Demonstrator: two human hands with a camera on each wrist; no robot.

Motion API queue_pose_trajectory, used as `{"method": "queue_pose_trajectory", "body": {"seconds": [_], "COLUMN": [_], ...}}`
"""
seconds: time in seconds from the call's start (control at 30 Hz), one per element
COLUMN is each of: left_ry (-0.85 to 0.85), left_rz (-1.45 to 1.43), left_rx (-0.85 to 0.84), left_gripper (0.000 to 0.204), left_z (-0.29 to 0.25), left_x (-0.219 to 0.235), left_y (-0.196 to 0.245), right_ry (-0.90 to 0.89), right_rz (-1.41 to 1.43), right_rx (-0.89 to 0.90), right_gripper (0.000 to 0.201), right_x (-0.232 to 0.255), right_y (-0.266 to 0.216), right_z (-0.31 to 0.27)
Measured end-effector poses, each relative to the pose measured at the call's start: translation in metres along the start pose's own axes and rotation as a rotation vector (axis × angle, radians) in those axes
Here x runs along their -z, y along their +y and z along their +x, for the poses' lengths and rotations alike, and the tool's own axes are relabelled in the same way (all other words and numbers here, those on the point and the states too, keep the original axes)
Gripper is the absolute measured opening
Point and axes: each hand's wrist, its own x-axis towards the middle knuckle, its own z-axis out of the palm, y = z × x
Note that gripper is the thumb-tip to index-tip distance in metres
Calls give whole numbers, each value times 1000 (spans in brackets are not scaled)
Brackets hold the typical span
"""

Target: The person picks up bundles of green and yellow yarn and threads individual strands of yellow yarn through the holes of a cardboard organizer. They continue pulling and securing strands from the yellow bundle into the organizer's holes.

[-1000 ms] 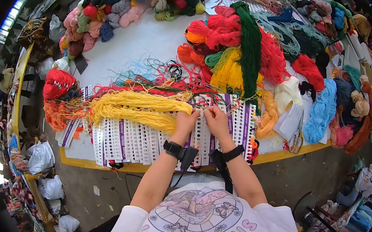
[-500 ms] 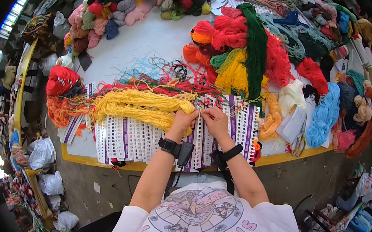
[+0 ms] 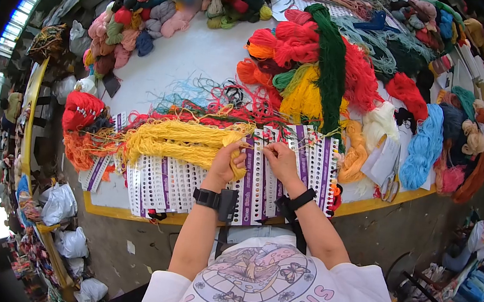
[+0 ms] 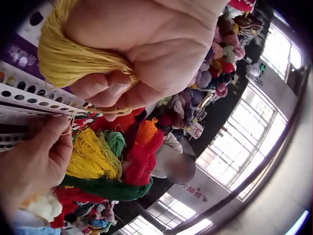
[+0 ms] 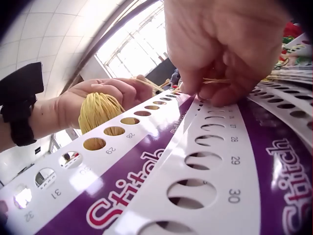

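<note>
My left hand (image 3: 229,161) grips the looped right end of a long yellow thread skein (image 3: 178,136), which lies across the cards. In the left wrist view the fingers curl round the yellow bundle (image 4: 73,61), and a few strands run from it toward the other hand. My right hand (image 3: 282,160) pinches thin yellow thread ends (image 5: 215,81) between thumb and fingertips, right at the holes of a white-and-purple punched thread card (image 5: 200,161). The card's holes are numbered and it reads "Stitch". Part of the right fingertips is hidden behind the hand.
Several more punched cards (image 3: 149,182) lie side by side along the table's yellow front edge (image 3: 174,218). Loose red and green threads (image 3: 199,110) trail over their far ends. Red, green and yellow skeins (image 3: 302,92) pile up beyond; scissors (image 3: 391,191) lie at the right.
My left hand has drawn away from the right hand, to the left and slightly nearer the body, with the skein's end in its grip. The right hand stays nearly in place at the cards.
</note>
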Motion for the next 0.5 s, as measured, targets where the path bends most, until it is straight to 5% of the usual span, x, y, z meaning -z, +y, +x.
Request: {"method": "queue_pose_trajectory", "body": {"seconds": [0.07, 0.27, 0.37, 0.47, 0.5], "left_ry": [-167, -163, -78, -160, 69], "left_rz": [-53, 56, 978, 1158, 1076], "left_rx": [74, -27, -207, -533, -281], "left_gripper": [18, 22, 18, 14, 21], "left_z": [1, -7, 2, 28, 7], "left_x": [10, -18, -18, 12, -11], "left_y": [1, -3, -15, -20, -1], "right_ry": [-11, -81, -60, -52, -34], "right_rz": [-14, 96, 202, 12, -47], "right_rx": [5, -15, -89, -195, -168], "right_gripper": [11, 24, 29, 30, 30], "right_x": [0, 4, -2, -7, -10], "right_y": [-3, -8, 3, 9, 4], "right_z": [0, 3, 5, 6, 6]}}
